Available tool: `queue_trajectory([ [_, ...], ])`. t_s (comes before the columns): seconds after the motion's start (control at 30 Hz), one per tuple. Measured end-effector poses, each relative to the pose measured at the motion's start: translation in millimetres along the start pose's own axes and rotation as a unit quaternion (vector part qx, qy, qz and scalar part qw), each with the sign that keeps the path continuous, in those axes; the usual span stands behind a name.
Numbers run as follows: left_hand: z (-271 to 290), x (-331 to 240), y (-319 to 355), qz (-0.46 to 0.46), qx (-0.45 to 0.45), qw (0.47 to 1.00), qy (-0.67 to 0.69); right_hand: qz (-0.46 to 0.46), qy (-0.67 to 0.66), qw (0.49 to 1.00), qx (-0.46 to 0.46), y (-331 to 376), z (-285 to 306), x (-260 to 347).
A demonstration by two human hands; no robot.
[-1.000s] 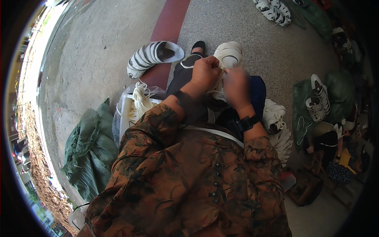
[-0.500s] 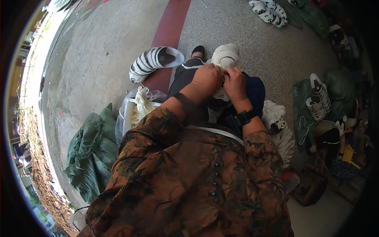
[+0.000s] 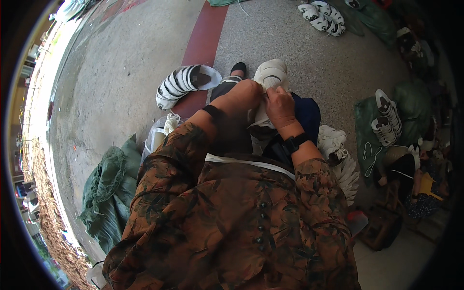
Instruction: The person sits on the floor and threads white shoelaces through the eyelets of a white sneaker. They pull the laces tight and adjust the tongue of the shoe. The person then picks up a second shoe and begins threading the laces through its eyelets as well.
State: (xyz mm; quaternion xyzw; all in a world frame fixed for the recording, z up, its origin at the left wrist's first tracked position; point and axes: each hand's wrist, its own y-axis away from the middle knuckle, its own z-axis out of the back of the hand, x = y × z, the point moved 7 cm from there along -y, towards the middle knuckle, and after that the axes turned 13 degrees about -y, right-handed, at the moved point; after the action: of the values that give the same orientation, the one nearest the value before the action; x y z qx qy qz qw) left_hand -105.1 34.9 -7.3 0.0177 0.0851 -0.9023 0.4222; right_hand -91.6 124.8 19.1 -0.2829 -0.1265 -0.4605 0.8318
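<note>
A white shoe [image 3: 271, 72] rests over my lap, its rounded toe pointing away from me. Both my hands meet at the middle of its upper. My left hand [image 3: 248, 93] is closed against the left side of the shoe, its fingertips mostly hidden behind the knuckles. Beside it my right hand [image 3: 280, 107], fingers bent in a pinch, grips the upper. Any lace between the fingers is too small to make out. Below the hands, part of the shoe is covered by my wrists.
A stack of black-and-white shoes [image 3: 181, 87] lies ahead left. White laces [image 3: 171, 123] hang over a box beside my left arm, near a green sack [image 3: 108, 186]. White shoes [image 3: 333, 145] are piled on my right. Another person's hand [image 3: 416, 181] shows at far right.
The view has shifted slightly. My left hand has drawn a little left and down, and my right hand has moved down with it. Both stay at the shoe.
</note>
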Motion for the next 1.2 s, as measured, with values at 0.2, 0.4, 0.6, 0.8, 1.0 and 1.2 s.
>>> queue_trajectory([
  [0.2, -7, 6, 6, 0.025, -0.052, 0.997, 0.052, -0.002, 0.011, 1.0, 0.02, 5, 0, 1],
  [0.4, 22, 14, 14, 0.165, -0.091, 0.95, 0.25, 0.114, 0.145, 0.983, 0.023, -2, -8, 26],
  [0.6, 10, 23, 8, 0.187, -0.052, 0.941, 0.277, 0.11, 0.124, 0.977, 0.131, -15, -24, 26],
  [0.8, 9, 21, 11, 0.199, -0.071, 0.932, 0.294, -0.035, -0.681, 0.725, 0.098, 3, 126, 54],
  [1.0, 38, -10, 20, 0.148, -0.095, 0.943, 0.282, -0.031, -0.815, 0.573, -0.082, 17, 166, 18],
  [1.2, 52, -66, 24, 0.039, -0.128, 0.991, -0.002, -0.072, -0.742, 0.66, -0.088, 23, 145, 12],
])
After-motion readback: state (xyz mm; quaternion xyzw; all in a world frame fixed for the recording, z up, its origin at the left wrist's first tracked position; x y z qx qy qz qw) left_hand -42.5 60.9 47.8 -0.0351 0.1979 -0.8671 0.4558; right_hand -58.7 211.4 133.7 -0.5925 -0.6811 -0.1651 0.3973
